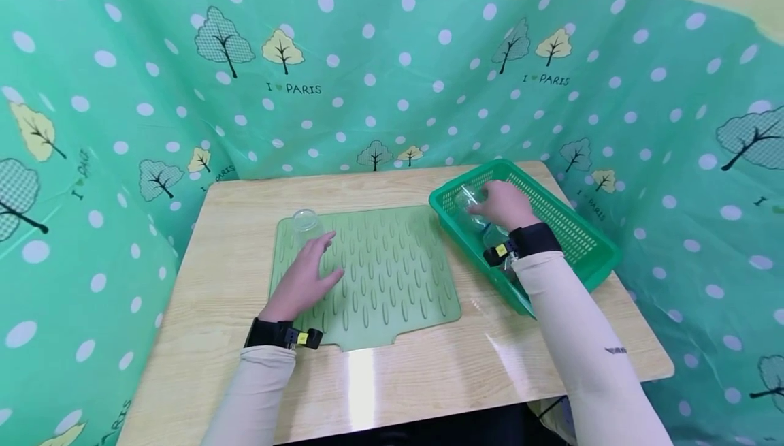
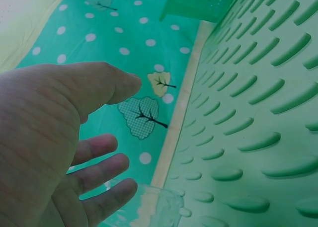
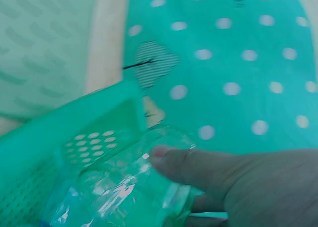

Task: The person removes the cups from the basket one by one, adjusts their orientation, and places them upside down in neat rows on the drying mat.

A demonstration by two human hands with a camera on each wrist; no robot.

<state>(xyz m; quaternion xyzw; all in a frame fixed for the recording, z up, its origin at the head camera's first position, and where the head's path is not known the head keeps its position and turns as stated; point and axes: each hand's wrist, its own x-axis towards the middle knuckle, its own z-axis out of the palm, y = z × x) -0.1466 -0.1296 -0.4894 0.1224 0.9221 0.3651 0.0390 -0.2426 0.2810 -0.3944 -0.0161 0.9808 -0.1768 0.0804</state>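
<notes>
A clear glass (image 1: 305, 224) stands upside down at the far left corner of the green ribbed drying mat (image 1: 392, 276). My left hand (image 1: 306, 279) lies flat on the mat just in front of it, fingers straight (image 2: 99, 172), with the glass (image 2: 149, 207) close to the fingertips but apart from them. My right hand (image 1: 503, 205) is inside the green plastic basket (image 1: 576, 235), and its thumb (image 3: 189, 165) and fingers grip a clear glass (image 3: 129, 187) lying there. More clear glassware (image 1: 497, 238) shows in the basket under my wrist.
The wooden table (image 1: 429, 364) is ringed by a green polka-dot cloth (image 1: 392, 71) at the back and both sides. The basket stands at the table's right edge, touching the mat's right side. Bare wood lies in front of the mat.
</notes>
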